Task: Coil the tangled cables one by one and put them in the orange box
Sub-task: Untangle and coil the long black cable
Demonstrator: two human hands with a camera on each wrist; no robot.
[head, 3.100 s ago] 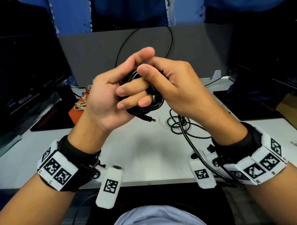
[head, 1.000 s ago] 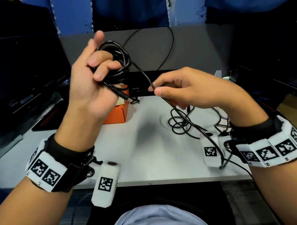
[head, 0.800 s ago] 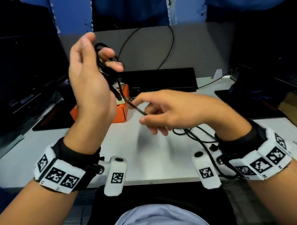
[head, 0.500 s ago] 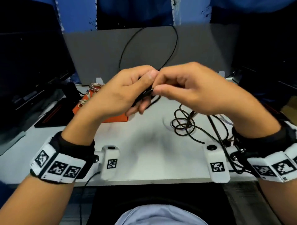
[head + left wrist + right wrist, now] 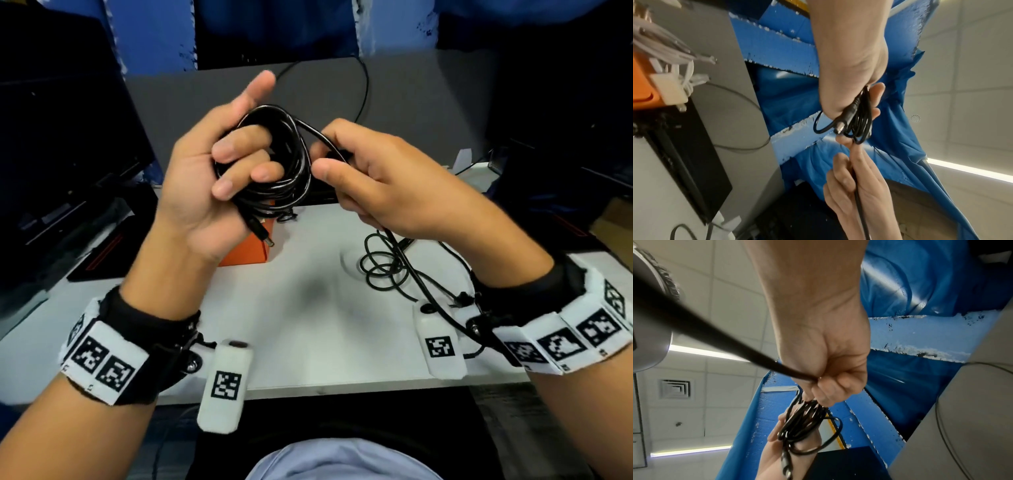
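Both hands are raised above the white desk (image 5: 308, 329), working one black cable. Left hand (image 5: 205, 185) has three fingers curled through the coiled black cable (image 5: 284, 161), gripping the bundle, with the index finger pointing up; the barrel plug (image 5: 260, 234) hangs out below the palm. Right hand (image 5: 383, 185) pinches the free strand between thumb and forefinger, its other fingers curled around the same strand, which runs down past the right wrist.

Most of the orange box (image 5: 253, 250) is hidden behind the left hand and forearm; only a lower corner shows, toward the desk's back left. From the left wrist, an orange edge (image 5: 645, 91) shows at the frame's left with pale cords (image 5: 674, 65) beside it, though how they are packed cannot be made out. The cable's far end is cut off. From the right wrist, the strand close to the lens is a blurred dark bar.

The coil is glossy, several loops thick, roughly round. A tangle of loose thin black cable (image 5: 387, 263) lies on the desk right of centre.

Half a second earlier the hands met fingertip to fingertip, lower down; now they are apart and the coil faces the camera.
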